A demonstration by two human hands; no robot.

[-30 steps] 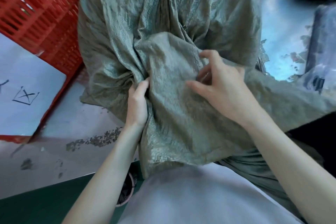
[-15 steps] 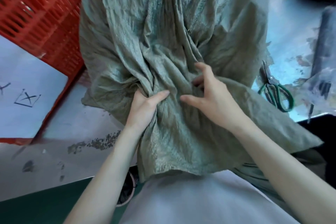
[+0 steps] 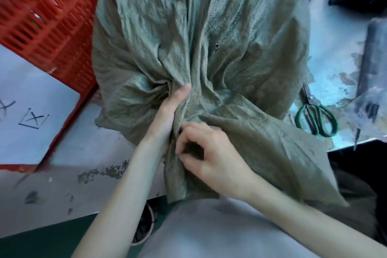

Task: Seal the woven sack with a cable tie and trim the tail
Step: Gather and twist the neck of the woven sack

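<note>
At the near edge: a grey garment (image 3: 209,236) is seen, with both bare forearms reaching forward from it.
Right hand (image 3: 211,159): fingers are curled in, and a fold of the loose mouth cloth is pinched just below the gathered neck.
Left hand (image 3: 167,115): the bunched neck is gripped from the left, thumb laid straight up along the pleats; the fingers are hidden behind the cloth.
Woven sack (image 3: 199,27): grey-green and full, it is stood on the table, its mouth gathered toward the person and its flap hung over the table edge.
Table (image 3: 88,148): worn grey metal is shown.
Scissors (image 3: 316,115): green-handled, laid on the table just right of the sack.
Red crate (image 3: 41,16): set at the far left, beside the sack.
</note>
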